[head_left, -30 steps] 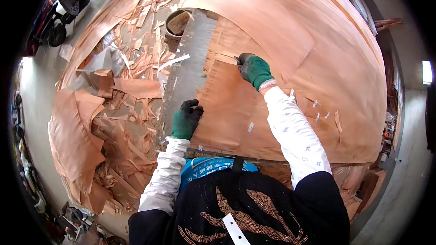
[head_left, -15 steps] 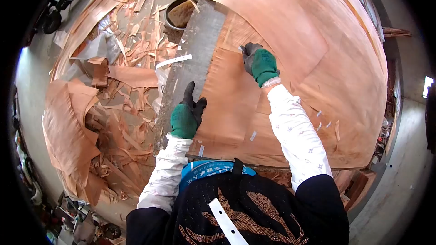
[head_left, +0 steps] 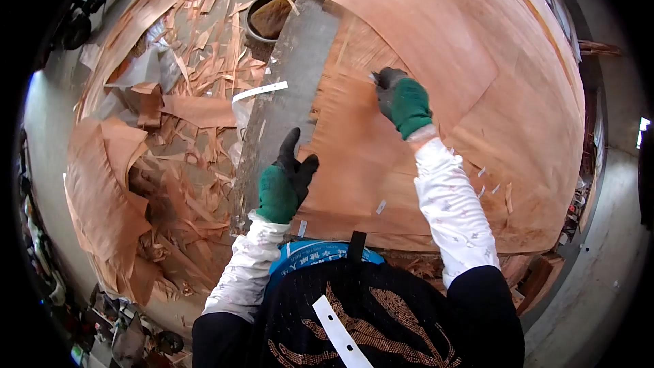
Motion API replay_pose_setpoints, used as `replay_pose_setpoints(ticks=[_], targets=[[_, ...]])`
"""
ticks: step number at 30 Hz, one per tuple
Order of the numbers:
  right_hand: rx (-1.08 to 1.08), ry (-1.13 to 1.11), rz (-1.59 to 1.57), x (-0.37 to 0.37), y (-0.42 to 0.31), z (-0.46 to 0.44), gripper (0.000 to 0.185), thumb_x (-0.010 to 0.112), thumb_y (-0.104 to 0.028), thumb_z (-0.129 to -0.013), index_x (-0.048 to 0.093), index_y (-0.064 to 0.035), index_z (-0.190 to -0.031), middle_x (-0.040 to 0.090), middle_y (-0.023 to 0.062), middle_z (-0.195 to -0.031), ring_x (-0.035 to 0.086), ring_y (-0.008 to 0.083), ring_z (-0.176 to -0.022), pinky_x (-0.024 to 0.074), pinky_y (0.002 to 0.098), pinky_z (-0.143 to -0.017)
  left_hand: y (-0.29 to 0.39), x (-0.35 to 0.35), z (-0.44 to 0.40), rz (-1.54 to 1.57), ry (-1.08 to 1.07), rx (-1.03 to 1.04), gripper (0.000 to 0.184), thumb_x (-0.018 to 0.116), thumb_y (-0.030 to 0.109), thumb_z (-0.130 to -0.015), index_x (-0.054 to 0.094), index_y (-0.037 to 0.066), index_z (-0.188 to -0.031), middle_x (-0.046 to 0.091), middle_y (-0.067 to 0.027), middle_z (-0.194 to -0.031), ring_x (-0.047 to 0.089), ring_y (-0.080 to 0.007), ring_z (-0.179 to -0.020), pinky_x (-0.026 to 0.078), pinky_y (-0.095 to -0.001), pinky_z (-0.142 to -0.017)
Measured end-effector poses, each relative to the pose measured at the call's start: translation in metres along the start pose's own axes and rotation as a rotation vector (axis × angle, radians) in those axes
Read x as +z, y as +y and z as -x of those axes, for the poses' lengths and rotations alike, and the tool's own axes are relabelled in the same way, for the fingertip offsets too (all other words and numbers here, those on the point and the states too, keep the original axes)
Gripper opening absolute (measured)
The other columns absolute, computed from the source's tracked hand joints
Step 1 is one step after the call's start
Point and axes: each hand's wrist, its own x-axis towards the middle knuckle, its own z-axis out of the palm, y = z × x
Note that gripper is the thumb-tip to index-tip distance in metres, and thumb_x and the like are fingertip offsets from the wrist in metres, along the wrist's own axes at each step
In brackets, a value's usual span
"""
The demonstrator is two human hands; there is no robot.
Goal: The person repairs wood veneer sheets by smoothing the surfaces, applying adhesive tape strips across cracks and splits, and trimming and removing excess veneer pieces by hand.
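Observation:
My left hand [head_left: 286, 176], in a green and black glove, lies with thumb and forefinger apart at the left edge of a reddish-brown wood veneer sheet [head_left: 347, 157]. Its forefinger points out over a grey metal strip [head_left: 289, 61]. Farther out and to the right, my right hand [head_left: 405, 101], gloved the same way, is closed above the veneer. A small pale bit shows at its fingertips, too small to name. Little white tape pieces [head_left: 381, 207] stick to the sheet near my body. The sheet is slightly blurred, and its left edge looks ragged near the metal strip.
A round container [head_left: 271, 17] with a brown block inside stands at the far end of the metal strip. A punched white strip [head_left: 261, 91] lies across the metal's edge. Veneer scraps [head_left: 197, 157] cover the left side. Large veneer sheets [head_left: 436, 34] spread out at the right.
My right hand has moved right and slightly towards me, still closed. My left hand has shifted a little right and nearer. A ragged gap now shows at the veneer's left edge.

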Motion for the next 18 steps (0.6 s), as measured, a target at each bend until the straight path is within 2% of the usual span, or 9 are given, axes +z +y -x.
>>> replay_pose_setpoints(ticks=[4,10,11,14,17,18], targets=[[-0.032,-0.073,0.016,-0.023,0.018,0.031,0.014,0.064,-0.019,-0.079,0.065,-0.0076,-0.088,0.063,0.0204,-0.085,0.06,0.0396,-0.079,0.0483,0.0454,-0.067,-0.003,0.014,0.026,0.165,-0.101,-0.049,0.064,0.069,0.022,-0.086,0.04,0.01,-0.141,0.061,-0.0048,-0.067,0.055,-0.0098,-0.057,0.045,-0.0287,-0.052],[0.047,-0.176,0.009,-0.016,0.021,0.055,0.013,0.064,-0.015,-0.08,0.064,-0.0057,-0.089,0.063,0.0205,-0.086,0.06,0.0399,-0.078,0.0475,0.0439,-0.065,-0.028,0.03,0.049,-0.027,-0.081,0.126,0.064,0.069,0.022,-0.086,0.039,0.008,-0.141,0.058,-0.007,-0.059,0.053,-0.0112,-0.051,0.043,-0.0294,-0.049],[0.046,-0.164,0.005,-0.013,0.022,0.057,0.013,0.064,-0.016,-0.08,0.064,-0.0058,-0.089,0.063,0.0205,-0.086,0.06,0.04,-0.078,0.0475,0.0441,-0.065,-0.025,0.029,0.05,-0.072,-0.068,0.15,0.064,0.069,0.022,-0.086,0.039,0.008,-0.141,0.057,-0.0072,-0.058,0.052,-0.0113,-0.05,0.043,-0.0294,-0.049],[0.022,-0.116,-0.011,-0.009,0.02,0.062,0.014,0.064,-0.018,-0.081,0.064,-0.0062,-0.089,0.063,0.0206,-0.086,0.06,0.0404,-0.078,0.0473,0.0449,-0.065,-0.015,0.019,0.055,-0.011,-0.118,-0.01,0.065,0.069,0.02,-0.086,0.038,0.008,-0.141,0.057,-0.0054,-0.058,0.05,-0.0102,-0.05,0.043,-0.0289,-0.048],[-0.037,-0.039,-0.046,-0.007,0.009,0.06,0.015,0.063,-0.02,-0.082,0.063,-0.0069,-0.089,0.063,0.0205,-0.087,0.059,0.041,-0.078,0.0471,0.0462,-0.065,-0.036,0.015,0.054,0.108,-0.035,0.06,0.065,0.068,0.017,-0.086,0.036,0.008,-0.142,0.056,-0.0036,-0.059,0.048,-0.0091,-0.05,0.042,-0.0285,-0.047],[-0.066,-0.013,-0.061,-0.004,0.005,0.056,0.015,0.062,-0.02,-0.082,0.063,-0.0071,-0.088,0.063,0.0204,-0.087,0.059,0.0412,-0.079,0.047,0.0467,-0.065,-0.039,0.015,0.048,0.129,-0.028,-0.004,0.065,0.068,0.016,-0.086,0.035,0.009,-0.143,0.055,-0.002,-0.059,0.046,-0.0078,-0.05,0.041,-0.028,-0.047]])
